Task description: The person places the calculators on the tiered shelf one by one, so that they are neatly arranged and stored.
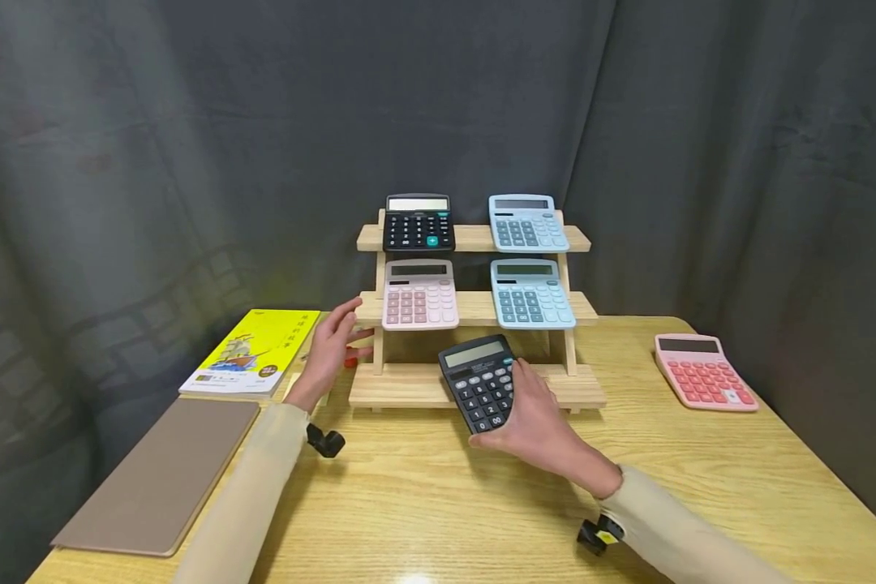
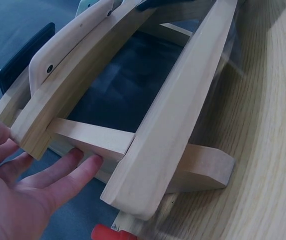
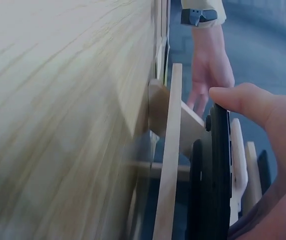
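Note:
Held in my right hand [image 1: 536, 418], a black calculator [image 1: 478, 385] tilts in front of the bottom shelf of a wooden three-tier stand [image 1: 474, 308]. The right wrist view shows the thumb on one edge of this black calculator [image 3: 218, 170]. At the stand's left end is my left hand [image 1: 328, 353], its fingers spread by the middle shelf [image 2: 37, 135]; contact with the wood is unclear. On the top shelf are another black calculator [image 1: 418, 223] and a light blue one [image 1: 528, 223]. The middle shelf carries a pale pink calculator [image 1: 419, 296] and a second light blue one [image 1: 531, 294].
A pink calculator [image 1: 704, 371] lies on the table [image 1: 409, 503] to the right. At the left lie a yellow book [image 1: 251, 349] and a brown notebook [image 1: 164, 470]. Near the stand's left foot sits a small red object [image 2: 110, 233]. A dark curtain [image 1: 263, 122] hangs behind.

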`<act>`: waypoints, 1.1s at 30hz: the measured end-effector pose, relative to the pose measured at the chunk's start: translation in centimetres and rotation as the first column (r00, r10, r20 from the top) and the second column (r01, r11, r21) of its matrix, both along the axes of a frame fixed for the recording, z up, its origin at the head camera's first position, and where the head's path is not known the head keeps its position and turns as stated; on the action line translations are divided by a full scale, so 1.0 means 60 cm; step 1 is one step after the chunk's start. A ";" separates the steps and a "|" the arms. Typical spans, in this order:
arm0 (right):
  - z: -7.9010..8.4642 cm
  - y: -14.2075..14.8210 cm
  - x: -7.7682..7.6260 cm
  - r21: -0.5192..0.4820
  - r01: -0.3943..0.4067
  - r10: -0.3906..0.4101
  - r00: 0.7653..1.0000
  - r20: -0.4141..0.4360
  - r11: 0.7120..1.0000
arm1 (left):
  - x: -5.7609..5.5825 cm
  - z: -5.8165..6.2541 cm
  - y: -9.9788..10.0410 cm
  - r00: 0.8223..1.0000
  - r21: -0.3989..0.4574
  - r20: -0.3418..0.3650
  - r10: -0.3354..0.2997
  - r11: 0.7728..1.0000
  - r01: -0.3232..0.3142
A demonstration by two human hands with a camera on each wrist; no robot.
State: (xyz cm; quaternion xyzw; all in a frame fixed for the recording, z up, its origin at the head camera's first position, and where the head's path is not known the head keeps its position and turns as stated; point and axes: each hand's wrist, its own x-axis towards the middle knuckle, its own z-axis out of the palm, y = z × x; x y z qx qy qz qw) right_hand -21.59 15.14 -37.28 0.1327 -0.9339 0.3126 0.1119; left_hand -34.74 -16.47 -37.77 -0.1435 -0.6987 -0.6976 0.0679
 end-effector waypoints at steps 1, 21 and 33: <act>0.000 -0.007 -0.004 -0.003 0.001 -0.001 1.000 0.012 1.000 | 0.000 0.000 0.000 1.000 0.002 0.002 0.001 1.000 -0.001; -0.005 -0.121 -0.041 -0.038 0.065 -0.061 0.993 0.105 0.997 | 0.000 -0.001 0.000 1.000 -0.012 -0.010 0.018 1.000 -0.018; -0.014 -0.160 -0.055 -0.047 0.082 -0.076 0.990 0.120 0.996 | 0.000 0.000 0.001 1.000 -0.042 -0.010 0.027 0.999 -0.028</act>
